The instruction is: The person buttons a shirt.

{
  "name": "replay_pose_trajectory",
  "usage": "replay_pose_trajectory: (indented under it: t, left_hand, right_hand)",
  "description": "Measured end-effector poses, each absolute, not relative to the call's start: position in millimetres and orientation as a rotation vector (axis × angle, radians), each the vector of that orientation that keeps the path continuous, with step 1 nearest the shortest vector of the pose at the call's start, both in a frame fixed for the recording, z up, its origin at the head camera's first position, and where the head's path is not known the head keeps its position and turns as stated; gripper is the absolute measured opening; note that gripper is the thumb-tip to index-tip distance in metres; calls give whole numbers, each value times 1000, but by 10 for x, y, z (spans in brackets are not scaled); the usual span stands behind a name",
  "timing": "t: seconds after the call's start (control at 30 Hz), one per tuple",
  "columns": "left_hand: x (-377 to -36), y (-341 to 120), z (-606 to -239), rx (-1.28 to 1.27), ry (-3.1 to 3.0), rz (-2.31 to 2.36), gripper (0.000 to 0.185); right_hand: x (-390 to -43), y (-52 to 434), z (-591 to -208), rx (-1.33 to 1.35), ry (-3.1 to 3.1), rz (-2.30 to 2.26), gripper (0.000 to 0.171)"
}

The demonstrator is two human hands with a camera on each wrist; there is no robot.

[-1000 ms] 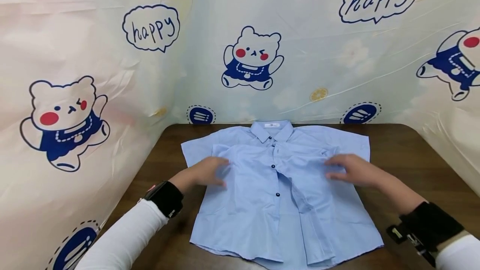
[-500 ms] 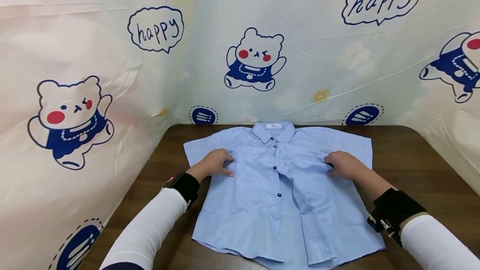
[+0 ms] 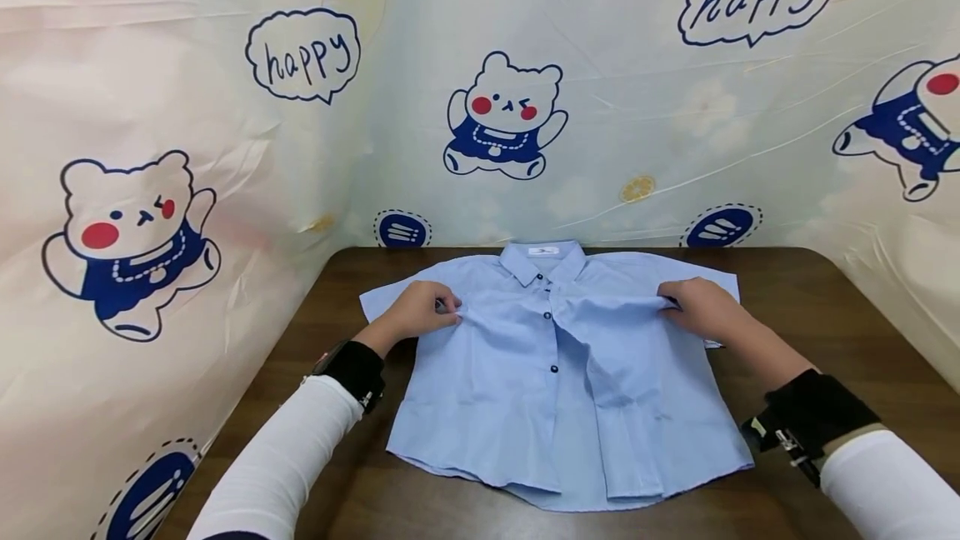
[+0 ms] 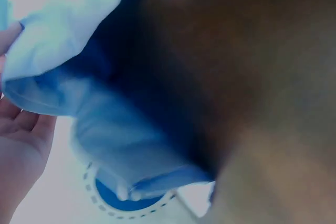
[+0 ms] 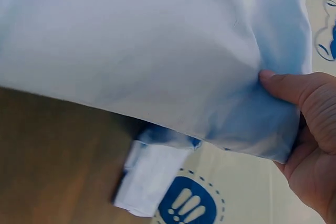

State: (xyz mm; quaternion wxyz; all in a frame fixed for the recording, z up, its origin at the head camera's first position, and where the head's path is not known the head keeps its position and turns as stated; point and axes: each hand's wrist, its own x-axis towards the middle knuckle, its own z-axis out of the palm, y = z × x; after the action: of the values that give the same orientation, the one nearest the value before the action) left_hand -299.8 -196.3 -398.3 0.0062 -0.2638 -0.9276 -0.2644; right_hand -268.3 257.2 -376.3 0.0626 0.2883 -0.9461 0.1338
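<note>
A light blue short-sleeved shirt (image 3: 502, 390) lies front up on the table, its collar (image 3: 543, 261) at the far edge. Dark buttons run down the front, which gapes at the lower part. At the shirt's left side, my left hand (image 3: 415, 309) pinches the cloth below the sleeve. My right hand (image 3: 705, 307) grips the opposite side at about the same height. The cloth is raised between the two hands. In the right wrist view, the thumb (image 5: 286, 85) presses on top of the fabric, with the other fingers underneath. Blurred cloth (image 4: 58, 40) hangs from the left fingers in the left wrist view.
The dark brown wooden table (image 3: 337, 473) has rounded far corners. A pale printed curtain (image 3: 600, 107) with bears and "happy" bubbles stands behind the table and along both sides. Black bands with small devices are strapped round both wrists.
Both hands came down onto the shirt's sides from just above, then took hold of the cloth. The held cloth has risen, and the near hem has shifted away from me.
</note>
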Motion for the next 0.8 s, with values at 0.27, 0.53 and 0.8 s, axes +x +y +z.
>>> replay_pose_trajectory:
  t: [0.27,0.53,0.8]
  left_hand:
    - [-2974,-1925,-3714,-798,-2929,-909,16]
    - [-3038,-1875,-3650,-785,-2900,-547,28]
    - [-3046,-1785,-3459,-753,-2420,-139,11]
  right_hand:
    - [-2652,2591,-3532,807,-2776,423,17]
    - [-2691,2552,-3373,794,-2759,325,22]
    - [-2783,2507,-3342,921,-2199,67,11]
